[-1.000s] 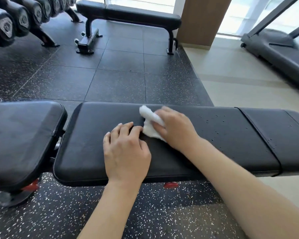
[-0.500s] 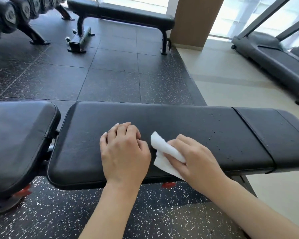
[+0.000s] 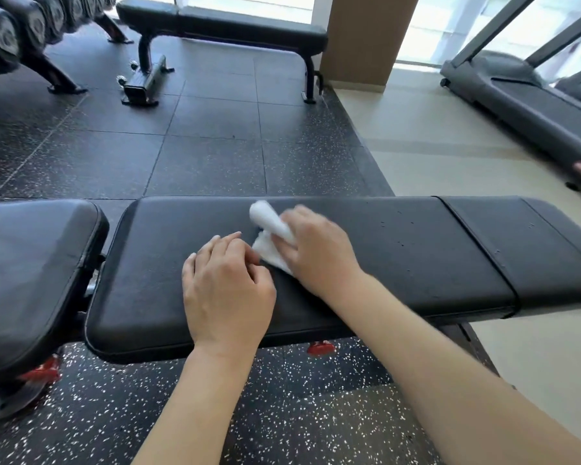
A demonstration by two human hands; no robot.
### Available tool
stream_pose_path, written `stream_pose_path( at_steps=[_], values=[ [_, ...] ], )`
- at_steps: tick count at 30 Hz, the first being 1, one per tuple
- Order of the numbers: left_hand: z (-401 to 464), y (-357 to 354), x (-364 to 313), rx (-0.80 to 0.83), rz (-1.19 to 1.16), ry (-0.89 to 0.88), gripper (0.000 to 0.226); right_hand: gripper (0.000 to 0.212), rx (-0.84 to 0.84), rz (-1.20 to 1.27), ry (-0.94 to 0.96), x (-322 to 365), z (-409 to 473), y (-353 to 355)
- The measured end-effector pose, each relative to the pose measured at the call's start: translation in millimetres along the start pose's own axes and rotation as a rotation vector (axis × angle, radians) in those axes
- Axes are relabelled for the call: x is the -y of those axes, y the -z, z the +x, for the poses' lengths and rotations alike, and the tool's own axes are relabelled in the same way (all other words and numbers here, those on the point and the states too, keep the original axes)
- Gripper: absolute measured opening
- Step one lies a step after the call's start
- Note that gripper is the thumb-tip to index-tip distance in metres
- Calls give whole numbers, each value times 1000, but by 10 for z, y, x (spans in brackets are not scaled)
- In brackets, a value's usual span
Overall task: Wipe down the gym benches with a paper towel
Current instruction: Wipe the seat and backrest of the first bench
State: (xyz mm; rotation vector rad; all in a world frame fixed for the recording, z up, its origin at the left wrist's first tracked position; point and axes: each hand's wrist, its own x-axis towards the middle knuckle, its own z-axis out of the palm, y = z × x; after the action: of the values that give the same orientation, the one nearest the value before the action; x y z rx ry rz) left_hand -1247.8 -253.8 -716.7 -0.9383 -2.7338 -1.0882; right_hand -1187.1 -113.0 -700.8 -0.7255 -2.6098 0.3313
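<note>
Blk bench, wht paper towel

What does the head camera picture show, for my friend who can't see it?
A person's right hand presses a crumpled white paper towel on a black padded gym bench, while the left hand rests on the pad beside it. Behind are another bench, a dumbbell rack and a treadmill.

Speckled black rubber floor, treadmill beside bright windows.
</note>
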Motion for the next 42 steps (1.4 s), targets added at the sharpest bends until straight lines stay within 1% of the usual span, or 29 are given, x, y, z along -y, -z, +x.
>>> stream_pose_path(
  at_steps=[2,4,6,8,10,11,14,15,17,19,20,22,24,26,28,29,31,33,35,37,39,40,42],
  values=[
    [-3,17,-3,-7,-50,13,10,22,38,55,60,13,-458,126],
    [-13,30,-15,-8,-55,3,13,19,42,57,47,-137,-778,298],
    [-9,30,-20,-6,-40,1,14,16,-2,44,-47,-381,-816,410],
    [-2,13,-16,-5,-15,0,13,14,-74,15,-219,-576,-692,444],
    [-9,8,-18,-8,1,-5,13,21,-135,-75,-360,-604,-605,403],
    [-9,8,-18,-10,6,-10,13,24,-153,-115,-363,-543,-606,380],
    [3,7,-12,-9,23,-23,13,35,-134,-107,-228,-196,-763,310],
    [7,5,-10,-4,32,-29,12,33,-122,-72,-159,-79,-833,287],
    [0,2,6,9,66,-57,15,20,-75,-6,-24,89,-965,234],
    [-14,3,26,33,118,-116,29,12,-32,14,64,42,-1032,249],
    [-22,14,36,50,147,-148,35,12,-42,-5,59,-94,-1038,289],
    [-30,43,50,99,196,-201,43,13,-130,-75,-69,-492,-1032,424],
    [-46,64,58,141,218,-244,47,21,-220,-110,-281,-925,-1045,605],
    [-71,66,58,152,213,-283,47,26,-292,-121,-391,-1074,-1074,708],
    [-84,60,53,149,192,-313,47,19,-307,-132,-354,-864,-1063,717],
    [-87,59,48,148,187,-322,47,13,-306,-116,-291,-688,-1048,690],
    [-87,60,34,149,186,-326,47,14,-282,-55,-171,-348,-1035,591],
    [-87,60,21,156,180,-321,47,12,-186,5,-81,-165,-1073,461],
    [-92,64,30,172,183,-329,47,18,-85,10,-47,-223,-1095,433],
    [-98,76,57,193,176,-348,48,17,-102,-30,-123,-473,-1060,514],
    [-102,86,81,204,153,-355,47,17,-192,-76,-237,-794,-1016,659],
    [-103,88,80,205,139,-356,46,18,-239,-85,-305,-939,-1010,726],
    [-99,62,22,212,111,-358,43,23,-261,-108,-411,-1039,-1017,767]
  ],
)
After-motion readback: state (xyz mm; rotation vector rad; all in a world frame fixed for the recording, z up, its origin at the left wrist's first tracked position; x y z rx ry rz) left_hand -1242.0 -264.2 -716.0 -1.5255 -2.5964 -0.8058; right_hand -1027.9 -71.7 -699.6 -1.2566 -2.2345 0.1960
